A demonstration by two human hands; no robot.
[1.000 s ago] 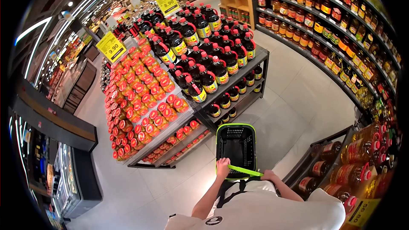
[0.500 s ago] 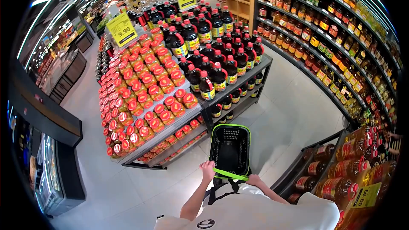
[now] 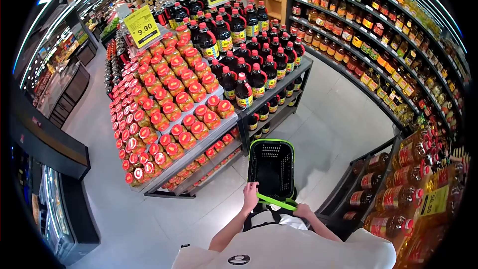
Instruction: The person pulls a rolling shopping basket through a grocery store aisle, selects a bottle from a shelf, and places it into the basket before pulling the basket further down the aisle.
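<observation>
The black basket is in front of my body, near the left front corner of the dark bench. My left grip is closed around the left end of its green handle, and my right grip is closed around the right end. On this bench, dark bottles with red caps stand upright, near the front edge. To their left, jars with red lids are in rows.
</observation>
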